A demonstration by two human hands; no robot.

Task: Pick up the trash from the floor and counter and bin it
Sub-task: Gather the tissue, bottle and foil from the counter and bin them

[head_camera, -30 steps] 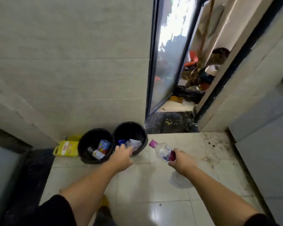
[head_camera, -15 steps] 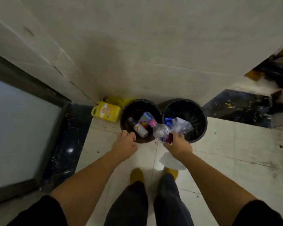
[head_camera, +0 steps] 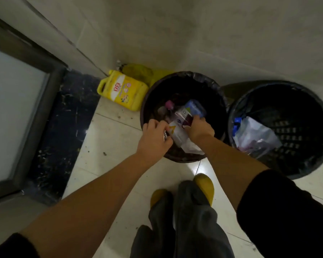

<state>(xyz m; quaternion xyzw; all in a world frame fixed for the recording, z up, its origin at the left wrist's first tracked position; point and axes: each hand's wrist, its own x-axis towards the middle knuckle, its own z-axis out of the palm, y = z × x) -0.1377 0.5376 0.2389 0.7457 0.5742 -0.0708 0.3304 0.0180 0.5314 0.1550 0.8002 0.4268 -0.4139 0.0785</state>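
Observation:
Two black bins stand against the wall. Over the left bin (head_camera: 145, 108), my right hand (head_camera: 200, 130) grips a clear plastic bottle (head_camera: 183, 114) with a pink cap, held just inside the rim. A white tissue (head_camera: 191, 147) hangs under that hand. My left hand (head_camera: 153, 139) is at the bin's near rim, fingers closed on a small shiny foil scrap (head_camera: 164, 136). A white carton (head_camera: 173, 130) with a yellow triangle and a blue pack (head_camera: 196, 108) lie inside. The right bin (head_camera: 306, 164) holds a clear plastic bag (head_camera: 254, 138).
A yellow jug (head_camera: 124, 90) lies on the floor left of the bins, against the wall. A frosted glass door (head_camera: 13, 108) with a dark threshold is on the left. My feet in yellow shoes (head_camera: 204, 185) stand on pale tiles just before the left bin.
I have stepped up to the bins and bent over them. My right hand carried the bottle from above the floor to inside the left bin; my left hand moved onto that bin's rim.

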